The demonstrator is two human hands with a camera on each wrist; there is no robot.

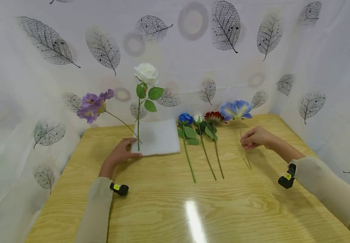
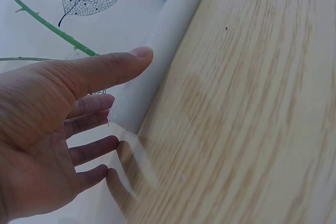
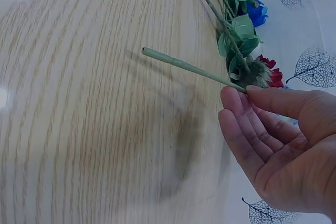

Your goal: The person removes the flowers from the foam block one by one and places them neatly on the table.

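In the head view a white foam board point(image 1: 163, 138) lies on the table at centre left. A tall artificial white rose point(image 1: 146, 72) stands upright in it, and a purple flower point(image 1: 92, 105) leans left from it. My left hand point(image 1: 121, 153) rests at the board's front left corner, thumb along the front edge, fingers fairly straight at the side. On the right, my right hand point(image 1: 257, 137) pinches the thin stem of a blue and yellow iris point(image 1: 236, 110) between thumb and fingertips. The stem's point(image 3: 191, 68) bare lower end points away from the palm in the right wrist view.
Between the hands lie a blue rose point(image 1: 185, 119), a small white rosebud point(image 1: 198, 118) and a dark red flower point(image 1: 215, 117), stems toward me. Behind the wooden table point(image 1: 150, 202) hangs a white leaf-patterned curtain point(image 1: 175, 57), also along both sides.
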